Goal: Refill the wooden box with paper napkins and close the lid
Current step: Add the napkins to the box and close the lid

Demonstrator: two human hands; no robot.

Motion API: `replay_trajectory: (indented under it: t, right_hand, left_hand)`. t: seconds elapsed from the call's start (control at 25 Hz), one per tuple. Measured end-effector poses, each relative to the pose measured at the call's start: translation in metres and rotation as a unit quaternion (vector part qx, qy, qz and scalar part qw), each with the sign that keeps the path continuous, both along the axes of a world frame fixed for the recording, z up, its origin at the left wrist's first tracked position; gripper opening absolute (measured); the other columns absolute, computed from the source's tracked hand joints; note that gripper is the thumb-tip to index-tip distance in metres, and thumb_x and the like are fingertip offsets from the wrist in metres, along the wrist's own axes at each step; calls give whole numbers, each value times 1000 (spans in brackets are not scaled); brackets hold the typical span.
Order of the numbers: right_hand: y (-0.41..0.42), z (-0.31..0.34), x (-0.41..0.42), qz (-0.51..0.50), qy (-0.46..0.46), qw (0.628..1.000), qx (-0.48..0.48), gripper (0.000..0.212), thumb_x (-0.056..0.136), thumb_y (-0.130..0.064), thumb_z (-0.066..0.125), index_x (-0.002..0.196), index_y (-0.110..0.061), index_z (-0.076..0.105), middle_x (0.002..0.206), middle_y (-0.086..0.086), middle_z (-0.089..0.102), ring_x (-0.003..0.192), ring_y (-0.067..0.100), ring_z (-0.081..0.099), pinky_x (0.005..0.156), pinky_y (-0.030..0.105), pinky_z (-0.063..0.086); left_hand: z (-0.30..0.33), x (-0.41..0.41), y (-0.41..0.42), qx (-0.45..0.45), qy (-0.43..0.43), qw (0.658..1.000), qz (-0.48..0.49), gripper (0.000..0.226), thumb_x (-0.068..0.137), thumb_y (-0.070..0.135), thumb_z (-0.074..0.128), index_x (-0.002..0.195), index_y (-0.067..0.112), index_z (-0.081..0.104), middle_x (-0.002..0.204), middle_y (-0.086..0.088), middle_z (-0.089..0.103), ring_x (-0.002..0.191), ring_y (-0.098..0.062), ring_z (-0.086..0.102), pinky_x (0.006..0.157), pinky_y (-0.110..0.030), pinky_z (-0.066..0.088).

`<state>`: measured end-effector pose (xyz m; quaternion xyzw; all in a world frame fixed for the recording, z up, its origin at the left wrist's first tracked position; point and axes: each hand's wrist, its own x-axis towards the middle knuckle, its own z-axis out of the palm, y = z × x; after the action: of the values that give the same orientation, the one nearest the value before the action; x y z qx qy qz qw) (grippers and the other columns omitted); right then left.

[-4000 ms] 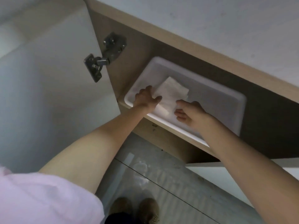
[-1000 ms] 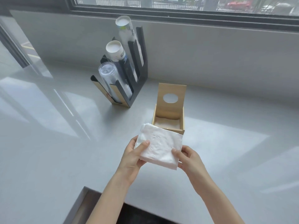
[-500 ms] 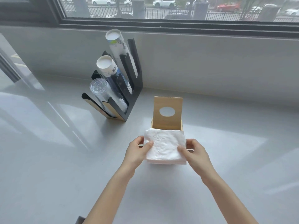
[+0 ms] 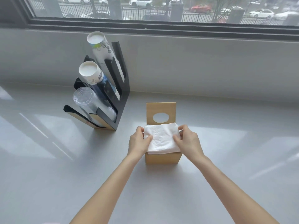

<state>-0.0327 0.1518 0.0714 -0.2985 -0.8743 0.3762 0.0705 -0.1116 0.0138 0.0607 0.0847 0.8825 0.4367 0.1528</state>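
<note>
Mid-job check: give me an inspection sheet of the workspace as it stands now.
Surface: pale grey glossy counter with window glare, no spills seen.
Job's things: wooden box on the counter; its lid, with an oval hole, stands open and upright behind; the stack of white paper napkins sits at the box mouth, its front edge overhanging the rim, not yet pushed in.
Clutter: black cup holder to the left of the box, holding paper cups and clear plastic cups.
Grips: left hand and right hand each hold one side of the napkin stack.
Cables: nothing seen.
Surroundings: grey wall, dark-framed window, parked cars and a fence outside.
</note>
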Motion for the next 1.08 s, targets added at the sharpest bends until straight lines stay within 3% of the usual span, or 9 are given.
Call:
replay_trajectory:
  t: [0.12, 0.28, 0.4, 0.52, 0.68, 0.76, 0.88, 1.0, 1.08]
  right_hand:
    - [0, -7, -7, 33, -58, 991, 120, 22, 90, -13, 44, 111, -6, 48, 101, 9, 64, 94, 33, 57, 68, 37, 43]
    - [-3, -4, -16, 92, -143, 954, 246, 10, 86, -4, 42, 91, -12, 39, 98, 10, 63, 83, 33, 52, 62, 31, 30]
    - [-3, -6, -21, 139, -185, 925, 301, 15, 87, -4, 44, 101, -10, 47, 107, 9, 66, 96, 33, 62, 61, 31, 30]
    - [-2, -12, -25, 173, -213, 905, 324, 16, 86, -2, 47, 83, -14, 37, 108, 10, 67, 99, 32, 63, 47, 27, 22]
    - [-5, -18, -31, 199, -252, 881, 347, 45, 84, 3, 50, 56, -15, 19, 109, 7, 68, 102, 29, 62, 43, 24, 14]
    - [-6, -16, -30, 205, -254, 877, 353, 36, 83, 4, 50, 60, -14, 30, 108, 6, 68, 102, 28, 62, 44, 23, 13]
    - [-7, -10, -25, 195, -247, 887, 338, 22, 83, 5, 51, 83, -16, 44, 105, 6, 67, 100, 30, 63, 43, 23, 14]
    - [-9, -4, -22, 171, -229, 898, 334, 23, 83, 2, 54, 76, -9, 35, 80, 4, 52, 89, 33, 60, 43, 25, 14]
    - [-10, 3, -22, 168, -190, 906, 339, 20, 87, -2, 52, 83, -11, 35, 86, 4, 37, 87, 31, 56, 44, 26, 18]
  left_hand:
    - [-7, 1, 7, -91, 103, 988, -67, 14, 88, 13, 49, 97, 2, 46, 103, -16, 61, 94, -33, 55, 67, -35, 37]
    - [-8, 3, 12, -222, 230, 939, -127, 14, 89, 11, 42, 101, 4, 45, 102, -12, 58, 96, -30, 51, 63, -31, 27]
    - [-12, 3, 17, -314, 258, 899, -161, 15, 90, 11, 42, 105, 8, 45, 105, -7, 61, 100, -28, 52, 66, -31, 23]
    - [-19, 2, 22, -368, 257, 872, -195, 21, 88, 10, 51, 108, 9, 45, 109, -5, 63, 105, -25, 53, 68, -30, 24]
    - [-24, -1, 26, -411, 254, 846, -227, 26, 84, 6, 55, 109, 9, 49, 108, -5, 66, 106, -25, 54, 68, -29, 24]
    - [-21, -2, 27, -419, 262, 834, -244, 23, 85, 8, 54, 108, 9, 52, 107, -5, 67, 104, -25, 56, 58, -25, 22]
    - [-8, -2, 25, -409, 265, 835, -256, 20, 93, 21, 47, 105, 6, 55, 105, -8, 68, 98, -27, 61, 46, -23, 11]
    - [3, -6, 22, -389, 290, 842, -238, 21, 95, 22, 43, 105, 6, 52, 107, -9, 63, 99, -29, 60, 55, -28, 25]
    - [5, -8, 23, -372, 311, 842, -237, 19, 94, 17, 41, 105, 6, 53, 108, -9, 61, 103, -29, 56, 69, -32, 29]
